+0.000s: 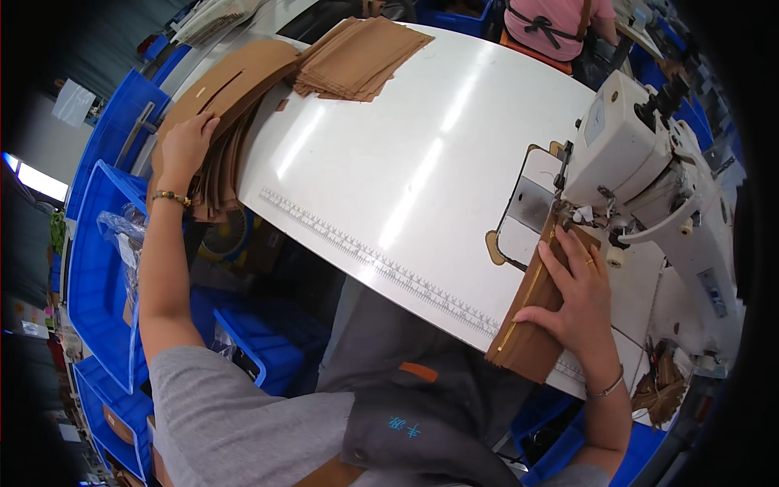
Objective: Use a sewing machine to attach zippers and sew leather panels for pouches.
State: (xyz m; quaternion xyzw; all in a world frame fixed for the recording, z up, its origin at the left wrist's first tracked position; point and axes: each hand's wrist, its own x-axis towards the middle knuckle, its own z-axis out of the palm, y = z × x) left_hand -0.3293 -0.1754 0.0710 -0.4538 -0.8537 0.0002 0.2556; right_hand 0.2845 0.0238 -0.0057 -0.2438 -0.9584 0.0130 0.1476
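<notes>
My left hand (187, 150) is closed on a brown leather-like panel (231, 81) with a long slit, on top of a drooping stack at the table's left end. More brown pieces (219, 183) hang below it over the edge. At the right, my right hand (578, 284) lies with fingers spread on a folded brown piece (531, 325) that has a yellowish line along its edge. The fingertips are close to the needle area of a white sewing machine (625, 154). That piece's far end reaches under the machine head, where the needle is hidden.
A pile of flat brown pieces (357, 57) lies on the white table (365, 162) at the back left. A printed ruler strip (381, 260) runs along the near edge. Blue bins (101, 284) stand at the left. A person in pink (552, 24) sits beyond the table.
</notes>
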